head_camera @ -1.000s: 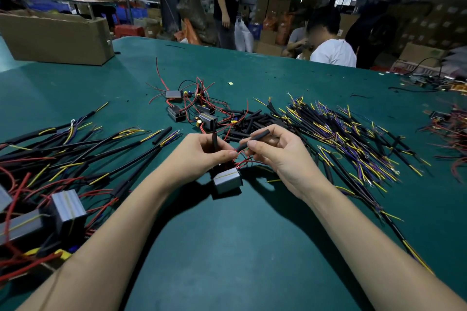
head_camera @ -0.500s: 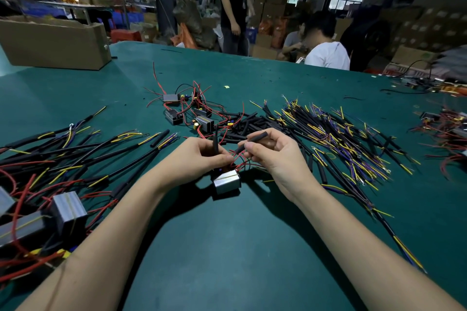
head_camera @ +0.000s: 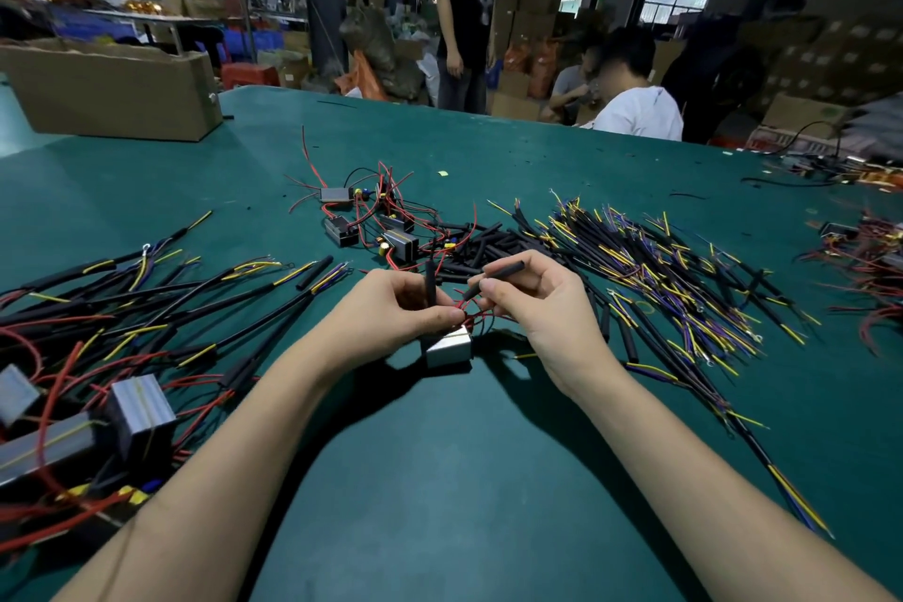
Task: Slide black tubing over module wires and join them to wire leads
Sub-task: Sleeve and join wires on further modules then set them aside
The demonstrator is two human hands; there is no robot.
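Green felt-like table [head_camera: 440, 479], matte, fills most of the view. Near its middle, both bare hands meet over a small silver metal module [head_camera: 448, 347], a boxy block with shiny faces that rests on the table just under the fingertips. Thin red module wires [head_camera: 471, 314] curl up from it into the hands.

Left hand [head_camera: 391, 308] is pinched closed on one black tubing piece [head_camera: 430, 281], a smooth matte cylinder, long axis near upright, free end pointing up and toward the far edge. Right hand [head_camera: 532, 298] is closed, thumb and fingers clamped on a second tubing piece [head_camera: 493, 280], same material, long axis tilted, upper end pointing to the far right, lower end aimed down at the red wires between the hands. The two pieces are near each other but not touching (whether a wire is already inside either, can't tell).

Behind the hands, a loose heap of cut tubing [head_camera: 483, 242] plus more small modules [head_camera: 400, 243] tangled in red wire. Toward the right edge, a spread of wire leads [head_camera: 650, 269]: black sleeves, yellow and purple ends, mostly fanned toward the far edge. Toward the left edge, finished assemblies [head_camera: 137, 411] with grey blocks, red wire and long black sleeved leads. Cardboard box [head_camera: 107, 88] at the far left corner.
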